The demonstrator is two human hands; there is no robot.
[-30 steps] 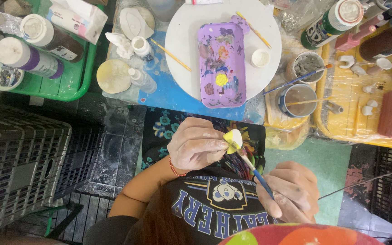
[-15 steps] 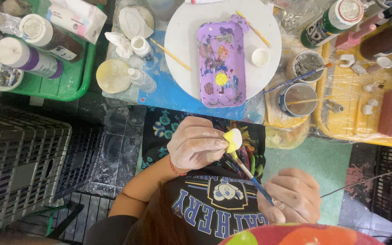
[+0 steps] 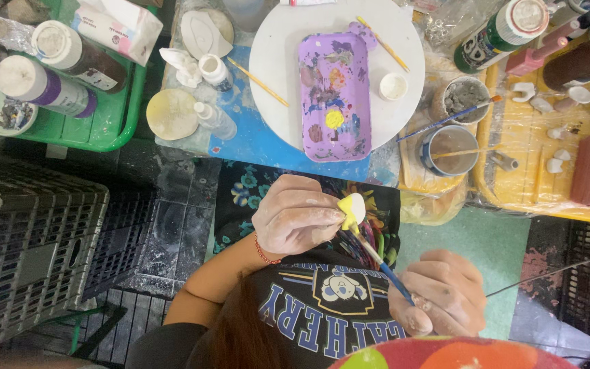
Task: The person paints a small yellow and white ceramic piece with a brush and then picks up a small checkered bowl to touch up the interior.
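From the head view I see my left hand (image 3: 295, 222) pinched shut around a small ceramic piece (image 3: 353, 209), part white and part coated yellow, held just below the purple paint tray (image 3: 334, 96). My right hand (image 3: 445, 292), lower and to the right of that tray, is closed around a blue-handled brush (image 3: 385, 268); its bristle end touches the underside of the ceramic piece. Both hands hover over a dark floral cloth (image 3: 240, 195) on my lap.

The purple tray sits on a round white plate (image 3: 274, 61), with a yellow dab of paint near its middle. A small white cup (image 3: 394, 86) stands on the plate just right of the tray, and 2 thin wooden sticks lie on the plate either side of it. Right of the tray are 2 water pots (image 3: 451, 149) with brushes in them. Far left of the tray, a green bin (image 3: 114, 123) holds paint bottles, and a grey crate (image 3: 32, 253) stands below it.
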